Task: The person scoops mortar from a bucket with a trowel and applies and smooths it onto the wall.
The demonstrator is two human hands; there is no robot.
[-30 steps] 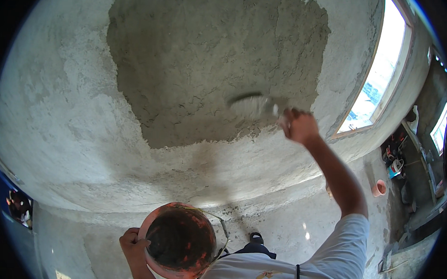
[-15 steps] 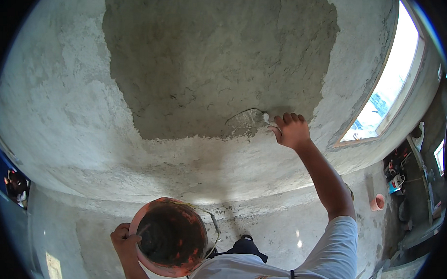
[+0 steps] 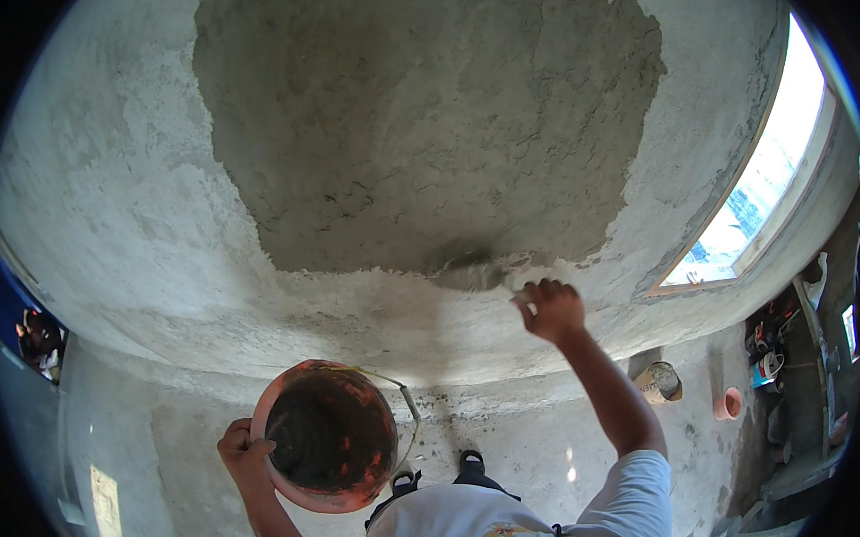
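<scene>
The left hand (image 3: 245,449) is closed on the rim of an orange mortar pan (image 3: 327,433), held near the body. The right hand (image 3: 549,309) grips a trowel (image 3: 473,270) pressed against the wet plaster patch (image 3: 425,126); firm, even pressure at the patch's lower edge should blend it.

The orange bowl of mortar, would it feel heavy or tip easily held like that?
The orange bowl looks well filled with dark wet mortar, so probably heavy. The left hand grips only one rim, so it may tilt away.
</scene>
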